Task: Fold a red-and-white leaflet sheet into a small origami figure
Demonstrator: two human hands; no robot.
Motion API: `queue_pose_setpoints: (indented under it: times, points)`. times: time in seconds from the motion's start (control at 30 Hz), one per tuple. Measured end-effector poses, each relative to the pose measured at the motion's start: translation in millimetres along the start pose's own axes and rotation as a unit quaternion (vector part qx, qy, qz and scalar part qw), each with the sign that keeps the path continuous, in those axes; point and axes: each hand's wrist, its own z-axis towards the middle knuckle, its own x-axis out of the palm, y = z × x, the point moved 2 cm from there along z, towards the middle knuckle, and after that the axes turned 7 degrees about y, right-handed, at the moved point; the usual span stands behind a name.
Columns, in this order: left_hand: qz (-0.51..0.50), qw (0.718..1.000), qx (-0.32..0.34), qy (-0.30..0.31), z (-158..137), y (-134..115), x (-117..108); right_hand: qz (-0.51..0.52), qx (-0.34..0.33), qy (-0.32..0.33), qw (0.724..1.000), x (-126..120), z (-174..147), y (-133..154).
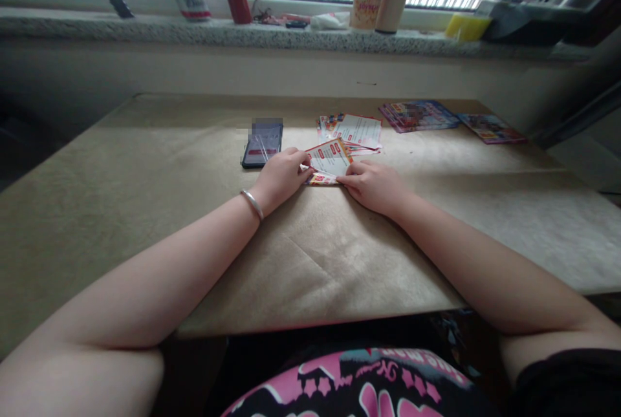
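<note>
Tabletop [126,178] stretches both sides | left fingers [305,175], right fingers [350,180] pinch leaflet [328,158] edges

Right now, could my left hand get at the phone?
Probably yes: the phone lies beside the left hand, nothing visible between them, though that hand has its fingers on the leaflet.

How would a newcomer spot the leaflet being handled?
On the beige table below the windowsill, find the left hand and right hand. The leaflet, white with red labels, is between them; unlike the similar pile beyond, it has both hands on it.
</note>
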Motion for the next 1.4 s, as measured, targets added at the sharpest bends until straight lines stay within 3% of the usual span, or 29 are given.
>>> queue_pose_setpoints:
  times: [0.1,0.23,0.57,1.4]
  points:
    - [0.017,0.997,0.08,-0.009,-7.8,-6.7,-5.1,-0.007,0.002,0.009,1.0,-0.9,0.2,1.3]
    - [0.077,0.981,0.171,0.055,-19.9,-15.7,-9.0,-0.002,0.005,0.014,1.0,-2.3,0.3,2.2]
    - [0.084,0.982,0.15,0.074,-19.4,-15.5,-8.1,0.006,0.012,-0.003,1.0,-1.9,0.7,1.6]
    - [0.113,0.985,0.108,0.074,-17.9,-24.1,-7.2,0.008,0.043,0.04,0.998,-10.6,-0.5,4.0]
